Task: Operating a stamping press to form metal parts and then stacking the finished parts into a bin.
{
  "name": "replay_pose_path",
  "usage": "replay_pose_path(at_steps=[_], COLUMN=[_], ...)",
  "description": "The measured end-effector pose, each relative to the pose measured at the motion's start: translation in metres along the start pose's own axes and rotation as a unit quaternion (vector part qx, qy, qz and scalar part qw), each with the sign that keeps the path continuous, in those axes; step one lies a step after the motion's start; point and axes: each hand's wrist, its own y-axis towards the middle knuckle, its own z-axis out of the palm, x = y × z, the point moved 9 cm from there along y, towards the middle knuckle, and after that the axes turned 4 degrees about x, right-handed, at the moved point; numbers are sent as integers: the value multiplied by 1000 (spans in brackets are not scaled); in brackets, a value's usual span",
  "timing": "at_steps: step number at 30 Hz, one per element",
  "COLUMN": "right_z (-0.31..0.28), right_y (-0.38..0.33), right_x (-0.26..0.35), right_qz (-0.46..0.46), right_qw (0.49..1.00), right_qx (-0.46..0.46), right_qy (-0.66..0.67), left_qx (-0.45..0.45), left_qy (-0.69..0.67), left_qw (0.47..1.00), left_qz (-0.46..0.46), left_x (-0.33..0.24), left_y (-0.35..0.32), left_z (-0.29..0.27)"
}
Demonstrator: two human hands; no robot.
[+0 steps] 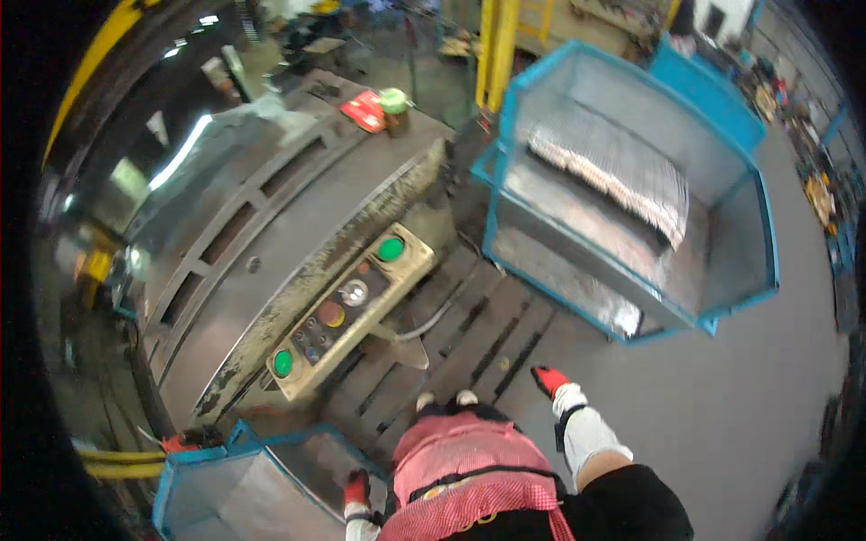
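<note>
Red-tipped gloves on both hands. From my feed, the left hand [358,491] sits at the rim of the small blue bin [194,491] by my hip; its fingers may be curled on the edge, I can't tell for sure. The right hand [552,381] hangs free over the floor, fingers together, holding nothing. Past the button panel [352,307], the press surface [271,225] looks bare. Farther off, the big blue crate [631,189] already holds a stack of metal parts [609,176], so I'd guess plenty is done.
</note>
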Motion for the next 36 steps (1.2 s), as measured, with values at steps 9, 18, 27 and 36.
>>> replay_pose_path(at_steps=[9,18,27,36], right_z=[46,47,18,0], right_y=[-155,-141,-137,-121], right_x=[-94,-27,-57,-231], right_qz=[269,210,227,310], right_qw=[939,947,938,834], right_qx=[-13,-91,-113,-128], right_qy=[216,225,237,438], left_qx=[114,114,161,103], left_qy=[-102,-69,-38,-21], left_qw=[987,989,975,961], left_qz=[-50,65,146,257], left_x=[50,-19,-85,-231], left_y=[147,283,331,390], left_z=[-58,-114,-99,-111])
